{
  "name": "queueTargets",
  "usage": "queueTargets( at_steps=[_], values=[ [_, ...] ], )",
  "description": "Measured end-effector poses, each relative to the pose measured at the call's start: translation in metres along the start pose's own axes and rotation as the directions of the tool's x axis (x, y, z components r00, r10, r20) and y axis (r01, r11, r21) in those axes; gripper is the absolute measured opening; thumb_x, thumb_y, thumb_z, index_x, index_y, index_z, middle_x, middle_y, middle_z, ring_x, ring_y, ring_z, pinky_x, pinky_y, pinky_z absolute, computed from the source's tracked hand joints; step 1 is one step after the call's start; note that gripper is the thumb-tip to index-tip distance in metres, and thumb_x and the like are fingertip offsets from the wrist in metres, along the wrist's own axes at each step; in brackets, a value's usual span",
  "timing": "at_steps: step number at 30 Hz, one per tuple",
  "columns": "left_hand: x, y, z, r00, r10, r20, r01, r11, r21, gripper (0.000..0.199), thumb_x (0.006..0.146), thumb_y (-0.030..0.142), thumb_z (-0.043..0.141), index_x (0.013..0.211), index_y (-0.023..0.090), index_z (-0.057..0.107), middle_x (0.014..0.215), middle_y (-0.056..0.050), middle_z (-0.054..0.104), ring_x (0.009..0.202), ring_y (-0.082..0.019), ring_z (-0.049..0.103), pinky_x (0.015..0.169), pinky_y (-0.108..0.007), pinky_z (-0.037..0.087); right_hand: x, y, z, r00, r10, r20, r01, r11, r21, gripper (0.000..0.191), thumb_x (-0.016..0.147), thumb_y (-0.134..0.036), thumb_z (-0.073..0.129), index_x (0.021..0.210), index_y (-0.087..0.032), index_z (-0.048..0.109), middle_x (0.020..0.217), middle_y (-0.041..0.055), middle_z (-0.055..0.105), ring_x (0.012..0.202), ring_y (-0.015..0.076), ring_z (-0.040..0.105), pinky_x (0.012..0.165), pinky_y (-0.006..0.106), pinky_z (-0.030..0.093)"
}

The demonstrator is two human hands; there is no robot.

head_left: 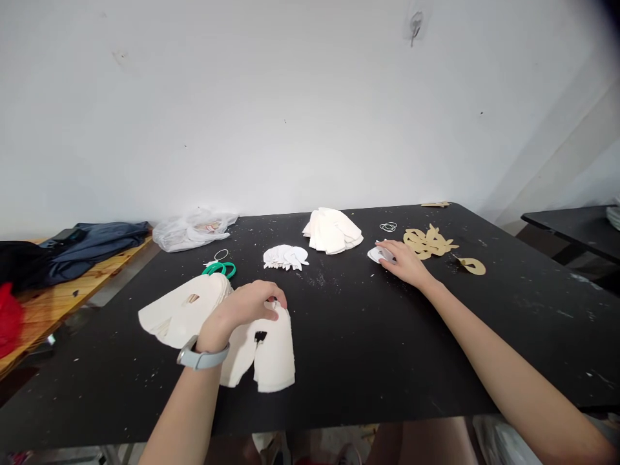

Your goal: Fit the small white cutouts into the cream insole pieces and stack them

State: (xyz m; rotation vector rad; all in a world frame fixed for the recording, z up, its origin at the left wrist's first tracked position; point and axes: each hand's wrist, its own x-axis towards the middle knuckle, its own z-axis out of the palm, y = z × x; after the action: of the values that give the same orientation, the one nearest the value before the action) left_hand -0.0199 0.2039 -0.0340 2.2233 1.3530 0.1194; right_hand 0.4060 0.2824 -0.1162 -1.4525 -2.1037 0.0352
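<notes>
My left hand (254, 303), with a pale watch on its wrist, is closed at the upper edge of a cream cut-out stack (276, 361) that has a slot and a dark hole. To its left lies another cream cut-out stack (194, 307), with green-handled scissors (219, 268) just behind. My right hand (402, 259) has its thumb and fingers around small white cut-outs (374, 255) on the black table. Tan cut-outs (426, 244) are scattered beyond that hand, and one curled tan piece (472, 265) lies apart from them.
Several white rounded cut-outs (285, 256) sit mid-table. A fanned cream pile (333, 230) and thin white rings (388, 227) lie toward the wall. A clear plastic bag (194, 231) rests at the back left. Dark clothing (97, 248) covers a wooden bench (62, 300) at the left.
</notes>
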Motion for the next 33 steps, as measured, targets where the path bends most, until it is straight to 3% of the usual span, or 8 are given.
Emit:
queueTargets(
  at_steps=[4,10,16,19,23,26,30,33],
  values=[
    [0.000,0.001,-0.005,0.998,0.058,0.010,-0.057,0.998,-0.006,0.013,0.076,0.029,0.064,0.084,0.027,0.074,0.094,-0.002,0.072,0.090,-0.024,0.063,0.073,-0.029,0.045,0.002,0.000,-0.005,0.999,-0.003,-0.038,0.006,0.997,0.082,0.038,0.084,-0.033,0.055,0.120,-0.025,0.065,0.122,0.0090,0.065,0.115,0.0324,0.057,0.099,0.049,0.040],
    [-0.007,0.017,-0.019,0.986,0.164,0.040,-0.153,0.969,-0.194,0.015,0.081,0.036,0.065,0.079,0.025,0.075,0.083,-0.001,0.074,0.078,-0.020,0.066,0.065,-0.025,0.046,0.005,-0.001,-0.018,0.994,0.074,-0.082,-0.049,0.960,0.277,0.027,0.082,-0.039,0.059,0.101,-0.023,0.071,0.087,0.0063,0.067,0.080,0.0248,0.061,0.078,0.041,0.050],
    [-0.012,0.030,-0.021,0.957,0.271,-0.103,-0.289,0.907,-0.307,0.015,0.081,0.037,0.069,0.078,0.025,0.077,0.083,-0.003,0.075,0.083,-0.021,0.067,0.073,-0.028,0.051,0.004,-0.010,-0.031,0.973,0.195,-0.123,-0.112,0.868,0.484,0.027,0.078,-0.046,0.070,0.090,-0.022,0.074,0.086,0.0063,0.071,0.076,0.0228,0.063,0.071,0.038,0.049],
    [-0.006,0.038,-0.009,0.931,0.324,-0.167,-0.364,0.863,-0.351,0.014,0.084,0.034,0.068,0.080,0.024,0.077,0.084,-0.003,0.075,0.080,-0.020,0.068,0.072,-0.029,0.052,0.004,-0.016,-0.031,0.965,0.239,-0.106,-0.130,0.791,0.597,0.030,0.075,-0.048,0.075,0.089,-0.022,0.074,0.083,0.0055,0.072,0.073,0.0214,0.064,0.069,0.037,0.051],
    [0.016,0.055,0.022,0.901,0.311,-0.304,-0.414,0.825,-0.385,0.019,0.084,0.039,0.069,0.084,0.021,0.076,0.083,-0.005,0.075,0.074,-0.020,0.067,0.063,-0.028,0.050,0.004,-0.023,-0.024,0.957,0.284,-0.059,-0.155,0.671,0.725,0.035,0.070,-0.052,0.080,0.088,-0.022,0.074,0.083,0.0049,0.073,0.074,0.0210,0.067,0.068,0.036,0.054],
    [0.035,0.067,0.048,0.915,0.280,-0.290,-0.382,0.832,-0.402,0.023,0.088,0.040,0.063,0.090,0.021,0.075,0.090,-0.006,0.074,0.074,-0.019,0.066,0.059,-0.027,0.048,0.005,-0.029,-0.020,0.949,0.313,-0.027,-0.171,0.587,0.792,0.036,0.066,-0.053,0.082,0.083,-0.022,0.073,0.082,0.0045,0.073,0.075,0.0208,0.067,0.067,0.035,0.055],
    [0.044,0.076,0.063,0.926,0.266,-0.268,-0.344,0.888,-0.306,0.035,0.098,0.037,0.046,0.128,0.029,0.060,0.138,-0.007,0.057,0.092,-0.019,0.066,0.082,-0.033,0.052,0.003,-0.041,-0.023,0.948,0.318,0.031,-0.195,0.501,0.843,0.034,0.068,-0.052,0.081,0.083,-0.023,0.072,0.078,0.0034,0.072,0.069,0.0184,0.066,0.063,0.032,0.053],
    [0.038,0.077,0.060,0.897,0.367,-0.247,-0.401,0.910,-0.105,0.029,0.098,0.033,0.049,0.124,0.031,0.061,0.143,-0.004,0.052,0.123,-0.025,0.054,0.103,-0.038,0.040,0.001,-0.056,-0.028,0.957,0.279,0.078,-0.208,0.472,0.857,0.030,0.070,-0.048,0.081,0.083,-0.022,0.073,0.077,0.0026,0.072,0.067,0.0162,0.064,0.062,0.029,0.052]
  ],
)
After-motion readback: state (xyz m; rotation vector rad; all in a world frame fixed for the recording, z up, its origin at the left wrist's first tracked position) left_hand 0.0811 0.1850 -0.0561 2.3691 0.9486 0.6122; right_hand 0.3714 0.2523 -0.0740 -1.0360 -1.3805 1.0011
